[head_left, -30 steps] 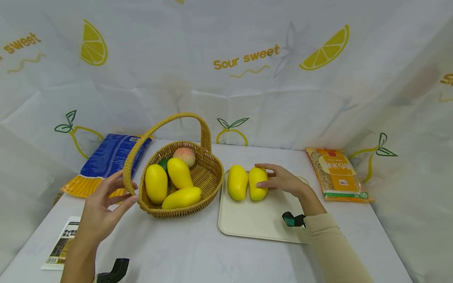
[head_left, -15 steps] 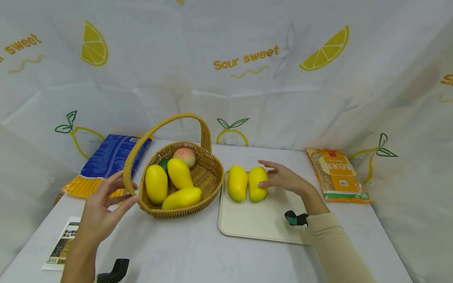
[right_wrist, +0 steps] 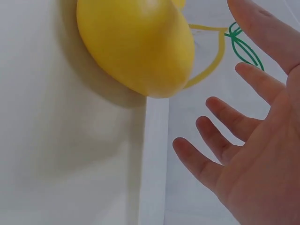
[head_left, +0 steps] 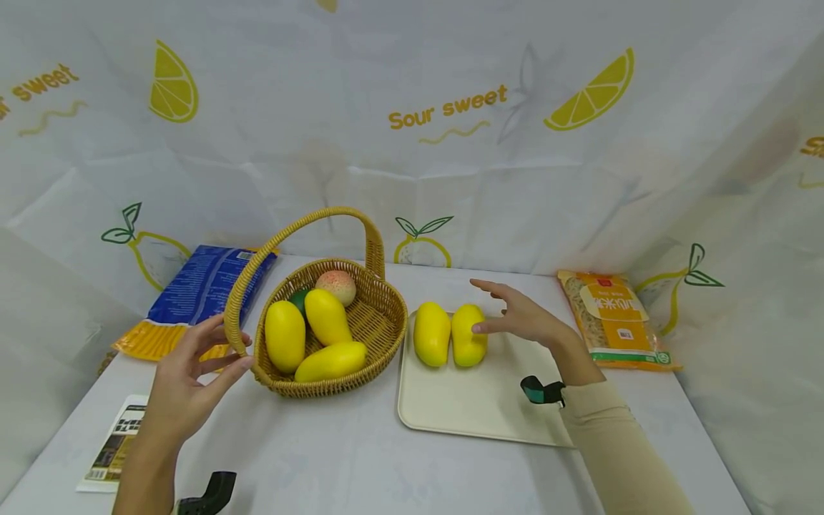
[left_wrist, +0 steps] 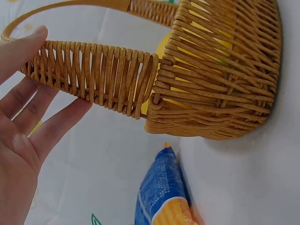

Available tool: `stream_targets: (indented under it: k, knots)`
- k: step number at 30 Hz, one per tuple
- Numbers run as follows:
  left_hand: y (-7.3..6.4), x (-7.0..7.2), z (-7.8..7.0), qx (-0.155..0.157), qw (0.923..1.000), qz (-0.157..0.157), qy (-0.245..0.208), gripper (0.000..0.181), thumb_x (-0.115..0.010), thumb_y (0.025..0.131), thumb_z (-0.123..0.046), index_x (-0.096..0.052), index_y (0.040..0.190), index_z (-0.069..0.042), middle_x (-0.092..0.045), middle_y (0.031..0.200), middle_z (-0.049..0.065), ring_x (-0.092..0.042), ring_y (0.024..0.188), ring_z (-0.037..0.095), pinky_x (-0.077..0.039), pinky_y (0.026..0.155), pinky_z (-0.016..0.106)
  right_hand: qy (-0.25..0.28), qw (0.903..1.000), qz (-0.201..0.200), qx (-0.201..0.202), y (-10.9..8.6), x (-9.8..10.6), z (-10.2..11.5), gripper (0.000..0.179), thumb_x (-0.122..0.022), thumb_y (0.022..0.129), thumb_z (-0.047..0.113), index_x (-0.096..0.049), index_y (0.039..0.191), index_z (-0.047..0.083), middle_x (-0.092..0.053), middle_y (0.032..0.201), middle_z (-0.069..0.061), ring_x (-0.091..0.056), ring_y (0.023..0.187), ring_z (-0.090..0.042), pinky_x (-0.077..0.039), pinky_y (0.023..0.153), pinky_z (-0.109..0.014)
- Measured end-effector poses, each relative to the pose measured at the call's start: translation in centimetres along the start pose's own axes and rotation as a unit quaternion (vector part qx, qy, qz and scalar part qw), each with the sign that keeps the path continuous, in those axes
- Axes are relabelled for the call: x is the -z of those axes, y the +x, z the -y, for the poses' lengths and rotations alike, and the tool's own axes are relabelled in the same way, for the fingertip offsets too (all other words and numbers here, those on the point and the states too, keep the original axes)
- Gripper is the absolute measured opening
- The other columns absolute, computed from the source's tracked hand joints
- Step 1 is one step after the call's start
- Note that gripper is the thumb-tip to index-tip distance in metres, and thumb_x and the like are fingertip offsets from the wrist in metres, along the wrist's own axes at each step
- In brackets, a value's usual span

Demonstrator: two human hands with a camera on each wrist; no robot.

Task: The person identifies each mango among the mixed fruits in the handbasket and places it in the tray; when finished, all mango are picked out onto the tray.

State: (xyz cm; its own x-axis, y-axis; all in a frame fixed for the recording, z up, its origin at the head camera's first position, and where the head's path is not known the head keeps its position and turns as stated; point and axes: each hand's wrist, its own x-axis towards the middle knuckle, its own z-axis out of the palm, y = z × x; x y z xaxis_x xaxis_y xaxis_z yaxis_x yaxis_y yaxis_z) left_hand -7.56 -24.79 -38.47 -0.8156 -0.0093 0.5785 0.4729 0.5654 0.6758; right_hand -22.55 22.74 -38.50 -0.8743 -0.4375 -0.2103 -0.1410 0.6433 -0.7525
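Note:
My left hand [head_left: 189, 379] holds the wicker basket's handle [left_wrist: 96, 77] low on its left side, thumb on one face and fingers on the other. In the basket [head_left: 380, 340] lie several yellow mangoes [head_left: 331, 361], a peach [head_left: 337, 286] and a partly hidden green item [head_left: 298, 299]. Two more mangoes lie side by side on the cream tray [head_left: 463, 408]. Just beside the right-hand mango [right_wrist: 136, 42], my right hand [head_left: 524, 318] hovers with its fingers spread and nothing in them. The right wrist view has a gap between that mango and the fingers.
A blue and orange bag [head_left: 206, 286] lies behind the left hand. At the right back is an orange food packet [head_left: 614, 318]. A small white and brown packet [head_left: 116, 443] lies at the front left. A printed white sheet [head_left: 450, 179] hangs behind the table.
My right hand has let go of the right-hand mango, its fingers spreading and moving up and right. That mango has stayed on the tray. The left hand and basket have hardly moved.

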Motion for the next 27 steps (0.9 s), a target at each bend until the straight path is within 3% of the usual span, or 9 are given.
stream_targets:
  k: [14,27]
  knots:
    - [0.0,0.0,0.0,-0.003,1.0000,0.001,-0.004,0.078,-0.076,0.072,0.025,-0.054,0.142,-0.001,-0.064,0.110,-0.025,-0.062,0.106,-0.011,-0.053,0.083,0.002,0.006,0.9987,0.012,0.049,1.0,0.8,3.1,0.086,-0.079,0.090,0.025,-0.032,0.161,0.019,-0.024,0.169,-0.014,-0.028,0.153,-0.043,-0.030,0.124,-0.065]
    - [0.1,0.1,0.0,-0.008,0.9999,0.005,-0.006,0.078,-0.075,0.072,0.025,-0.053,0.142,0.001,-0.063,0.110,-0.026,-0.062,0.106,-0.011,-0.053,0.082,0.002,0.018,0.9932,0.053,0.102,2.1,-0.2,7.3,0.084,-0.081,0.088,0.022,-0.037,0.159,0.021,-0.030,0.168,-0.006,-0.034,0.152,-0.036,-0.032,0.125,-0.060]
